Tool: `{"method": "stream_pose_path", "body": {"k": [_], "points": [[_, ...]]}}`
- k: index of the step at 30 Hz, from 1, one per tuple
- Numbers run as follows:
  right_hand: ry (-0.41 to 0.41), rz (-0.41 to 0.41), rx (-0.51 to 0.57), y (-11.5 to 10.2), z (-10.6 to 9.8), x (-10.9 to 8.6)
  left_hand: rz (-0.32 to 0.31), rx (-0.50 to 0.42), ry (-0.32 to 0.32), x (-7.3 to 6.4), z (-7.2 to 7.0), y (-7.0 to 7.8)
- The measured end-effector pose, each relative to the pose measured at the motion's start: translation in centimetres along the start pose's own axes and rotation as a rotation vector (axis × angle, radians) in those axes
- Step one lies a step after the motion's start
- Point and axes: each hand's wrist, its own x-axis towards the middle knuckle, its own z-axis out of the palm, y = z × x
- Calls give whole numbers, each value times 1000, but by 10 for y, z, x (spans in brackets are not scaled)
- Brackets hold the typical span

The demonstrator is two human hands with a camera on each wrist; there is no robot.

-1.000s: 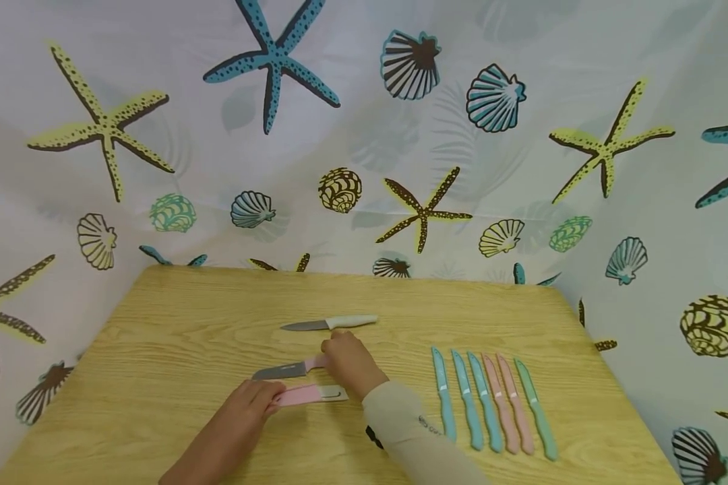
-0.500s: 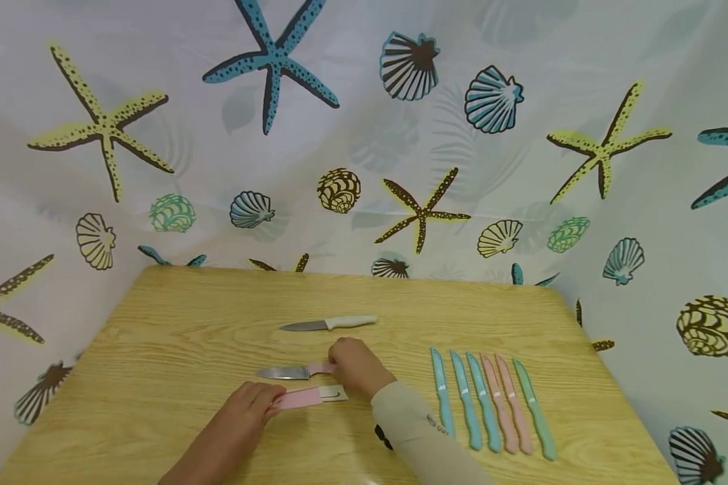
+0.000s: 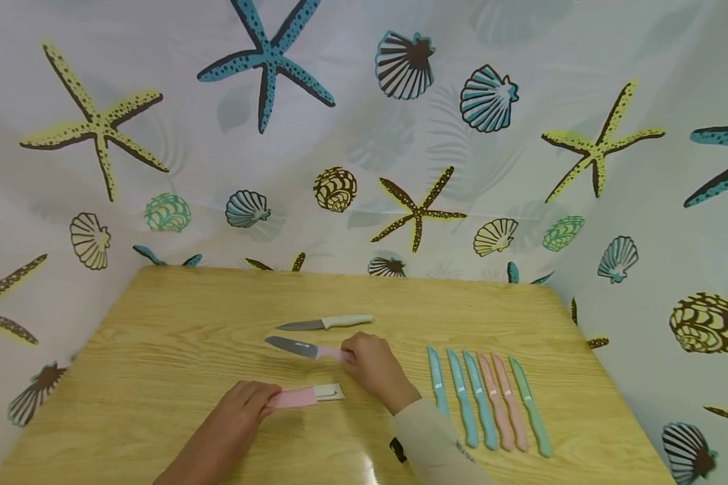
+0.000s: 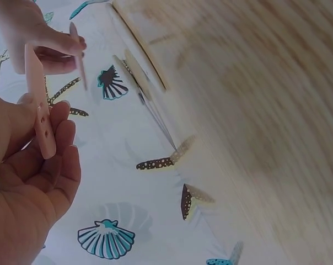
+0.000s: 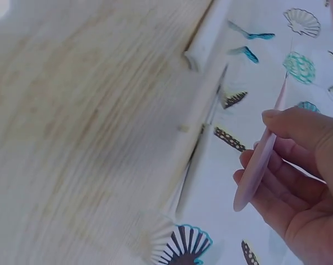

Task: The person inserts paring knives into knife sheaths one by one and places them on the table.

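Note:
My left hand (image 3: 243,407) grips one end of a pink blade sheath (image 3: 296,397) with a whitish far end; small holes show along the pink sheath (image 4: 43,118) in the left wrist view. A pink-handled knife (image 3: 294,347) is pinched by its handle between the thumb and fingers of my right hand (image 3: 376,367). Its bare grey blade points left, beyond the sheath and apart from it. In the right wrist view the rounded end of the pink handle (image 5: 257,171) sticks out below the fingers. Behind the held knife, a white-handled knife (image 3: 346,321) lies on the table.
To the right, a row of sheathed knives lies side by side: three blue knives (image 3: 464,397), two pink knives (image 3: 503,401) and one green knife (image 3: 530,407). The wooden table (image 3: 176,323) is bordered at the back and sides by a shell-patterned cloth (image 3: 315,135).
My right hand has moved right and away from me, carrying the pink-handled knife farther from the sheath and turning its blade. My left hand with the sheath has stayed nearly in place.

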Motion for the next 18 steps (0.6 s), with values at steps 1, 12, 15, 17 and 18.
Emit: {"method": "stream_pose_path", "body": {"k": [1,12,15,17,18], "points": [[17,6,13,0,-3,-4,3,-3,8,1,0,0],[180,26,38,4,-29,-55,6,-9,11,3,1,1],[228,23,34,6,-35,-71,7,-11,21,4,1,2],[259,20,23,8,-38,-82,10,-17,28,5,1,2],[273,20,22,8,-39,-87,13,-21,31,5,1,2]]}}
